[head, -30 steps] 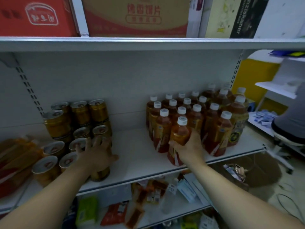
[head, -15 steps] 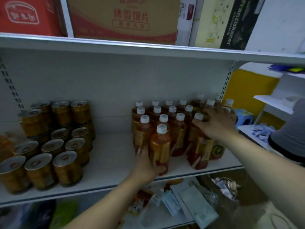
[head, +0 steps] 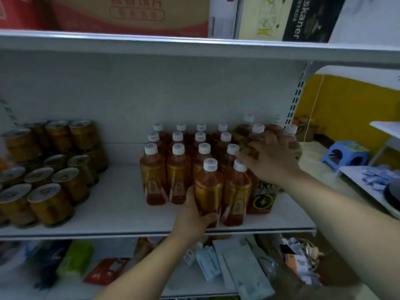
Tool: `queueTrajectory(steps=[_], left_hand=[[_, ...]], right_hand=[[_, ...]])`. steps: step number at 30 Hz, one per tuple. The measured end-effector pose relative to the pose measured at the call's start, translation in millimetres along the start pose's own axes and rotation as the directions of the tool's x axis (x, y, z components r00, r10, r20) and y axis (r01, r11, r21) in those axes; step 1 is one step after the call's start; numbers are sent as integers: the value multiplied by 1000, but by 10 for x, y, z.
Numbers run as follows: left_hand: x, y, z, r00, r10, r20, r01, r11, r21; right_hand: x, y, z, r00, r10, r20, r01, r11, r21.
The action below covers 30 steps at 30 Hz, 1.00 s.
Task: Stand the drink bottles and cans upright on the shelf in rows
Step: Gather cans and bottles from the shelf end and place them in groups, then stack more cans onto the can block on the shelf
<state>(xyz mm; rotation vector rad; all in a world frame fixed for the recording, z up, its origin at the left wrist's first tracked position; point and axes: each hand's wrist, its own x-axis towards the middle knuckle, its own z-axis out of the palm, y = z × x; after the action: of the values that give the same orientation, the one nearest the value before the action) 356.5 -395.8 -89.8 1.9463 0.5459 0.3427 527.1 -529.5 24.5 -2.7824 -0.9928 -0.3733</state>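
Rows of amber tea bottles [head: 179, 156] with white caps stand upright on the white shelf [head: 121, 221]. My left hand [head: 192, 215] grips the lower body of the front tea bottle [head: 208, 187] near the shelf's edge. My right hand [head: 270, 158] lies over the shoulders of the larger bottles [head: 257, 135] at the right end of the group, fingers spread across them. A dark-labelled bottle with a lightning mark [head: 263, 195] stands below that hand. Golden cans [head: 49, 202] are stacked in rows at the left.
Cardboard boxes [head: 129, 14] fill the upper shelf. The lower shelf holds packets and small boxes [head: 207, 263]. A bare strip of shelf separates cans and bottles. A blue stool [head: 344, 154] and a white side table [head: 368, 182] are at the right.
My left hand left the cans and moved right onto the front tea bottle. My right hand let go of that bottle and reached back to the larger bottles. The view shifted right and closer.
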Motion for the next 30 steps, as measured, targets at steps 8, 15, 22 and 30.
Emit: queueTrajectory(steps=[8,15,22,30], left_hand=[[72,40,5,999,-47,-3,47,998,28],[-41,295,-624,984,-88,154,42,960,278],[-478,510,-1870,1000,-21,17,8,839,544],[-1368,-102,-3704,992,-88,-94,129,713,689]], right_hand=[[-65,-56,-61,998,17,54,-19,999,46],[2,-321,-401,982,54,179,-52,999,-18],[-9,-1575,-604,968,-154,200,127,982,141],[-116,-3888,-619,909,-374,185,307,900,310]])
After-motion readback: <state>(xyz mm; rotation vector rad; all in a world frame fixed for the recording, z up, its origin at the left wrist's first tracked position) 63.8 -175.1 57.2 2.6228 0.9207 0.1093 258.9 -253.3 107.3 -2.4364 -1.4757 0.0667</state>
